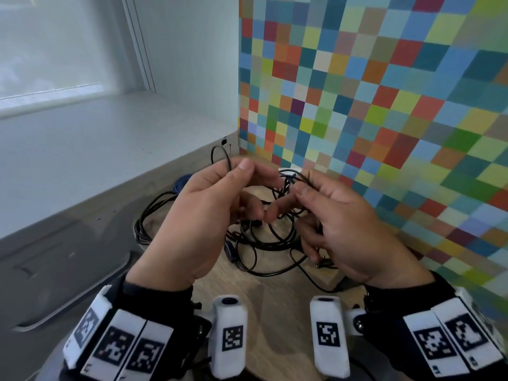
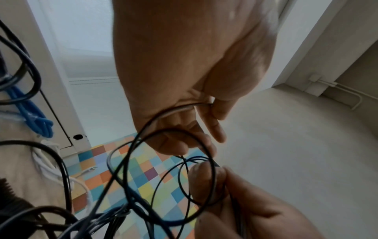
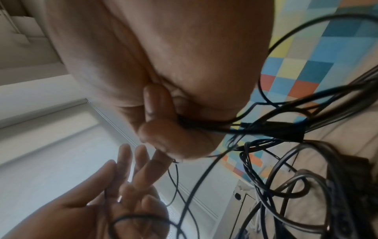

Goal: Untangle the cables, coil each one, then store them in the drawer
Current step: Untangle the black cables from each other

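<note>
A thin black cable [image 1: 220,156] loops up from my left hand [image 1: 237,173], which pinches it between thumb and forefinger; the pinch shows in the left wrist view too [image 2: 206,105]. My right hand [image 1: 301,192] is close beside it, fingers curled round strands of the same thin cable [image 3: 206,124]. Both hands are raised above a tangle of black cables [image 1: 264,240] lying on the wooden table [image 1: 275,303]. Loops hang from my hands down into the tangle [image 2: 126,215]. A blue cable [image 1: 181,182] and a white cable [image 1: 288,170] lie behind the pile.
A multicoloured checkered panel [image 1: 384,119] stands along the right and back of the table. A white sill [image 1: 96,149] runs on the left. A grey unit with a long handle [image 1: 77,301] is at lower left. Black plugs [image 3: 282,127] sit within the tangle.
</note>
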Motion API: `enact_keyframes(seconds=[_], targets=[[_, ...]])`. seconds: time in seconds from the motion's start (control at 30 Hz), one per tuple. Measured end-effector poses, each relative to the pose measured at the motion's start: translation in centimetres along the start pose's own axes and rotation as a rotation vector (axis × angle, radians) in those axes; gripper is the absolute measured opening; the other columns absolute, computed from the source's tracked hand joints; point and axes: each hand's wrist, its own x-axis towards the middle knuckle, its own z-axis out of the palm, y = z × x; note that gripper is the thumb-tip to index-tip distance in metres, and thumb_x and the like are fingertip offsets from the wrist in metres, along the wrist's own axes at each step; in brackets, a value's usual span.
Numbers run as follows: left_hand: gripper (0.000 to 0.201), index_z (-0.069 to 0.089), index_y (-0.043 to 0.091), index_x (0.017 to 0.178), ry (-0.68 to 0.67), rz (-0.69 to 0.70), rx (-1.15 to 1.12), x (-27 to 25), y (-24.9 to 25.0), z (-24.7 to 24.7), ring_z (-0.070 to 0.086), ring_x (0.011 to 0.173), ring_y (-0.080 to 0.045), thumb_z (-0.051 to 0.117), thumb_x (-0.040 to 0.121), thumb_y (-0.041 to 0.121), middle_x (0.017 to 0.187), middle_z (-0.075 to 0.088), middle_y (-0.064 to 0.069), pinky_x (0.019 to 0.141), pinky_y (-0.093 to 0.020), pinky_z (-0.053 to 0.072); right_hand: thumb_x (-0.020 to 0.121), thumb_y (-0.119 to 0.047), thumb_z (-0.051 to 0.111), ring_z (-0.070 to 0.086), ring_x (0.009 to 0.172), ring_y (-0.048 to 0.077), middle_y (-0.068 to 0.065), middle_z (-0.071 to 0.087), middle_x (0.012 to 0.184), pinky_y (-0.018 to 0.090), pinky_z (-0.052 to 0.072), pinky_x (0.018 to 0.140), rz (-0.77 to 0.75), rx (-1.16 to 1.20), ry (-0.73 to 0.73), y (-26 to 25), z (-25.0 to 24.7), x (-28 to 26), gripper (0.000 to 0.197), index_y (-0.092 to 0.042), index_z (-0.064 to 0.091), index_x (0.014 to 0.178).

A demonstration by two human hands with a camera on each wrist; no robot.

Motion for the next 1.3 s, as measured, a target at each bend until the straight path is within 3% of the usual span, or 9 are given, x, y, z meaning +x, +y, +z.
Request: enact_keyframes(seconds=[0.13,0.27,0.43,0.53,0.7,0.83,1.03,1.17,1.3], targets=[[0.032,0.072,0.019,0.094,0.084,0.061,-0.017,0.2,-0.2,0.6,0.051,0.069,-0.019,0.046,0.107,0.03,0.092,0.071,-0.011,0.07,-0.035,0.046,0.112,-0.021,0.039,0.028,0.038,0.015,0.012,0.078,0.099,0.028,0.038,0.041,0.002,-0.058,-0.085,-0.1,0.2,-0.3,0.025,-0.025,0.062,0.119],[0.034,0.069,0.018,0.091,0.102,0.058,-0.021,0.1,-0.3,1.3,0.052,0.071,-0.017,0.043,0.109,0.028,0.083,0.063,-0.006,0.071,-0.034,0.05,0.112,-0.022,0.038,0.033,0.037,0.01,0.013,0.078,0.092,0.03,0.04,0.043,0.033,-0.111,-0.179,-0.2,0.8,-0.6,0.028,-0.023,0.056,0.134],[0.035,0.065,0.013,0.094,0.097,0.055,0.029,0.1,-0.1,1.0,0.052,0.06,-0.021,0.039,0.11,0.029,0.071,0.058,-0.007,0.064,-0.037,0.048,0.112,-0.022,0.038,0.027,0.038,0.017,0.021,0.073,0.081,0.027,0.039,0.04,0.039,-0.054,-0.196,-0.4,0.2,-0.6,0.027,-0.025,0.06,0.097],[0.035,0.064,0.01,0.096,0.122,0.081,-0.001,0.3,0.0,0.6,0.051,0.058,-0.021,0.037,0.111,0.028,0.067,0.056,-0.009,0.068,-0.044,0.05,0.112,-0.024,0.039,0.033,0.04,0.018,0.015,0.076,0.093,0.035,0.041,0.047,0.044,-0.134,-0.141,-0.3,-0.2,-0.5,0.033,-0.034,0.061,0.089],[0.035,0.063,0.011,0.094,0.195,0.15,-0.082,0.6,0.1,0.2,0.049,0.059,-0.019,0.036,0.112,0.025,0.066,0.055,-0.008,0.072,-0.039,0.054,0.111,-0.033,0.042,0.043,0.045,0.012,0.005,0.076,0.102,0.037,0.047,0.051,0.075,-0.393,-0.052,0.1,-0.3,-0.2,0.023,-0.028,0.058,0.096],[0.034,0.063,0.012,0.094,0.249,0.174,-0.129,0.6,0.2,0.3,0.048,0.057,-0.018,0.037,0.112,0.026,0.065,0.053,-0.008,0.073,-0.038,0.055,0.111,-0.033,0.041,0.048,0.047,0.008,-0.016,0.077,0.106,0.038,0.043,0.058,0.121,-0.532,-0.074,0.5,0.0,0.1,0.021,-0.022,0.053,0.098],[0.036,0.063,0.012,0.093,0.286,0.199,-0.208,0.5,0.6,0.8,0.048,0.057,-0.018,0.036,0.112,0.027,0.066,0.052,-0.007,0.075,-0.036,0.055,0.111,-0.028,0.045,0.047,0.04,0.005,0.003,0.08,0.098,0.035,0.042,0.051,0.155,-0.325,-0.188,0.0,1.0,-0.3,0.02,-0.023,0.057,0.096],[0.035,0.063,0.012,0.096,0.257,0.208,-0.187,0.3,0.8,0.7,0.049,0.059,-0.018,0.036,0.111,0.027,0.068,0.052,-0.007,0.076,-0.036,0.055,0.109,-0.022,0.049,0.035,0.037,0.015,0.015,0.077,0.085,0.033,0.034,0.043,0.099,-0.175,-0.175,0.0,0.8,-0.1,0.021,-0.019,0.06,0.092],[0.037,0.069,0.017,0.089,0.194,0.218,-0.035,0.2,0.9,-0.3,0.042,0.052,-0.016,0.041,0.109,0.028,0.062,0.048,-0.003,0.068,-0.034,0.053,0.089,-0.027,0.064,0.027,0.033,0.009,0.015,0.072,0.077,0.022,0.035,0.033,0.042,0.085,-0.05,-0.2,0.3,0.1,0.017,-0.012,0.074,0.086]])
